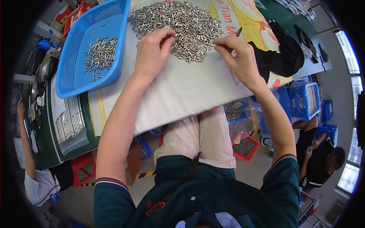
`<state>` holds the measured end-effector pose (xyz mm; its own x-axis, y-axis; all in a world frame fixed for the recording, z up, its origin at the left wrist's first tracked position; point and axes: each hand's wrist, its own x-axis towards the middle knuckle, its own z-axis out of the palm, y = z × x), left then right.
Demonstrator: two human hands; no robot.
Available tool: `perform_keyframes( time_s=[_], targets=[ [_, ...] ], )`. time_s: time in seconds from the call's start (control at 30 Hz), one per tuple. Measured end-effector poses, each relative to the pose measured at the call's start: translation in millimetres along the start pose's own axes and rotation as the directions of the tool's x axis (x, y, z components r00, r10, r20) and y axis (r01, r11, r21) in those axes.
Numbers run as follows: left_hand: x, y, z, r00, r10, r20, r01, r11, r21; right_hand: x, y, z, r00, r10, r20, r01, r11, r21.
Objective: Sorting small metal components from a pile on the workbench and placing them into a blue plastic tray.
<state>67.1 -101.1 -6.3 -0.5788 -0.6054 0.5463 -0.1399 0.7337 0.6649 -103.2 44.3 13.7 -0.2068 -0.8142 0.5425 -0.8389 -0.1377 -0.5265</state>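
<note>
A wide heap of small silver metal pins [186, 19] lies on the pale cloth [178, 89] in front of me. My left hand [152, 53] is at the heap's left near side, thumb and forefinger closed in a pinch. A bright bit of metal shows at those fingertips, seemingly one of the pins. My right hand [241, 59] is at the heap's right edge, its thumb and fingers pinched together; whatever they may hold is too small to make out. Left of the heap stands a blue plastic basket [116, 74] with a smaller batch of the same pins [100, 53] inside.
Right of the heap lie a black cloth [285, 57] and a dark pointed tool [239, 32]. Bundled metal rods [70, 117] lie on the green table at left. Below are a red tray [255, 150] and blue crates [306, 98]. Other people sit at both sides.
</note>
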Motion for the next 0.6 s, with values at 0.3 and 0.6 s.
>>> perform_keyframes(
  time_s=[0.3, 0.6],
  targets=[
    [-0.7, 10.0, -19.6, 0.969, -0.191, 0.157, 0.204, 0.976, -0.075, -1.5, -14.7, 20.6, 0.98, -0.146, 0.133, 0.158, 0.984, -0.085],
    [-2.6, 4.2, -25.7, 0.955, -0.186, 0.232, 0.184, 0.983, 0.03, -4.0, -19.9, 21.9, 0.975, -0.086, 0.202, 0.119, 0.981, -0.154]
  ],
)
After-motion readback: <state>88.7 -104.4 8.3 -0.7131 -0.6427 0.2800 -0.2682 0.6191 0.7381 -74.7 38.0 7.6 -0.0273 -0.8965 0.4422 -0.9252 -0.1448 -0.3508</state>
